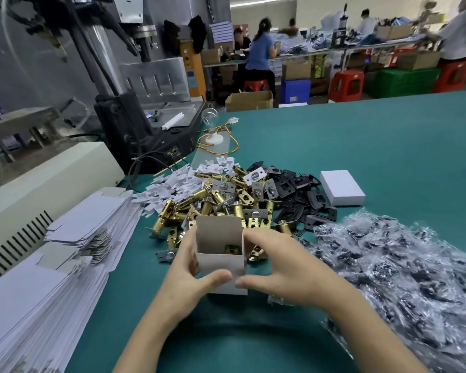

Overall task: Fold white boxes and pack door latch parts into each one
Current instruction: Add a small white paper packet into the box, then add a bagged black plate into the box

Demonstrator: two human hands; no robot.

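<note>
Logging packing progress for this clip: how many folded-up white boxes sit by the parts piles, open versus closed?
Open box, held by the left hand and right hand, with a brass part inside: 1
Closed box, lying right of the black plates: 1
Total: 2
</note>
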